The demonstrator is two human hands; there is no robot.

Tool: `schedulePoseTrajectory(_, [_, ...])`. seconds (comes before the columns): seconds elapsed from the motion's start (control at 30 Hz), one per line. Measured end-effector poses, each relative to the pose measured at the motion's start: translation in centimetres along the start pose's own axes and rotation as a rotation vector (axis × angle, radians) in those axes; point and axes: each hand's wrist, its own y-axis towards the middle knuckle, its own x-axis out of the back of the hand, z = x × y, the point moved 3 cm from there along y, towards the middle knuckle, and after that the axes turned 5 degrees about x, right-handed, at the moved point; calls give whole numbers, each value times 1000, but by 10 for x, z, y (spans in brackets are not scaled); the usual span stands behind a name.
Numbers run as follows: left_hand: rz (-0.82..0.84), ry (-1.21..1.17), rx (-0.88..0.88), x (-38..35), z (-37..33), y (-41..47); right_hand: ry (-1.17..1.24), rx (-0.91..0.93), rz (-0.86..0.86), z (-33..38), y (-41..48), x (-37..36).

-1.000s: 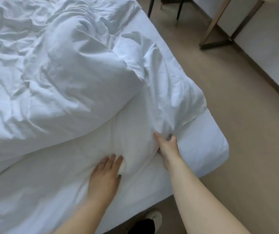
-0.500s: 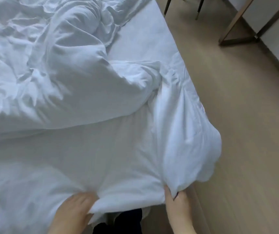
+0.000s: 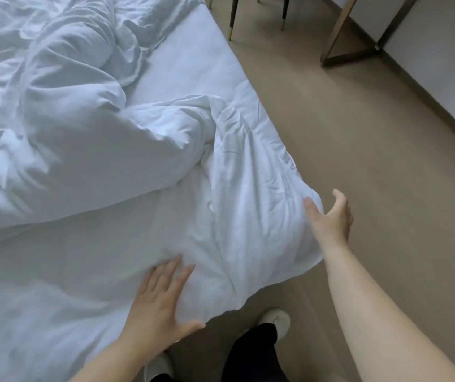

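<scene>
**Inspector:** Item under work and its position?

**Clerk:** One white duvet, lying on the bed. Its near corner is drawn flat towards the person and overhangs the mattress edge on the floor side. The bulk is heaped and creased further up the bed, to the left.

**Inspector:** Left hand?

**Clerk:** The left hand lies palm down on the duvet just inside its near edge. The fingers are straight and spread and grasp nothing. It rests on the cloth.

**Inspector:** Right hand?

**Clerk:** The right hand is at the overhanging corner, released, with the fingers extended and relaxed. The thumb meets the edge of the fabric, and the fingers reach past it above the floor. No fold is pinched (whether the palm touches the cloth cannot be told from this angle).

**Inspector:** Exposed bedding?

**Clerk:** A strip of bare sheet shows along the bed's right side, above the flattened corner.

**Inspector:** Surroundings?

**Clerk:** A pale shoe and a dark trouser leg stand just beside the bed's near edge. Dark chair legs stand at the top, close to the bed. A metal frame stands by the wall, well apart from the bed.
</scene>
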Motion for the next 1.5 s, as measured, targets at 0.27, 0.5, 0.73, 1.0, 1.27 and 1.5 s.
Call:
schedulePoseTrajectory(0.27, [-300,-541,460,32,-106,125,-123,147,673,21,79,-37])
schedulePoseTrajectory(0.5, [-242,-539,391,3,-169,131,-20,205,633,-56,52,89])
schedulePoseTrajectory(0.73, [-212,-497,477,-17,-159,107,-143,-125,894,-123,57,49])
schedulePoseTrajectory(1.0, [-472,-1015,746,47,-150,146,-124,100,907,-27,89,2])
schedulePoseTrajectory(1.27, [-458,-881,1089,53,-175,214,-480,434,1124,-5,112,-11])
schedulePoseTrajectory(1.5, [-798,-610,1349,49,-215,243,-469,702,1268,27,250,26])
